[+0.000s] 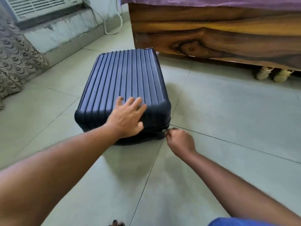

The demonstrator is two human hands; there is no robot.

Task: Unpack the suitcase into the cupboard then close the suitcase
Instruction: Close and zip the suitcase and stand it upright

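A dark blue ribbed hard-shell suitcase [123, 82] lies flat on the tiled floor with its lid down. My left hand [127, 118] presses flat on the lid near its front right corner, fingers spread. My right hand [179, 139] is curled at that same corner and pinches the zip pull [164, 130] on the seam between the two shells. The cupboard is not in view.
A wooden bed frame [219, 35] with a purple sheet stands just behind and to the right of the suitcase. A patterned curtain [16, 59] hangs at the left. An air-conditioner unit [42, 7] and a white cable sit by the back wall.
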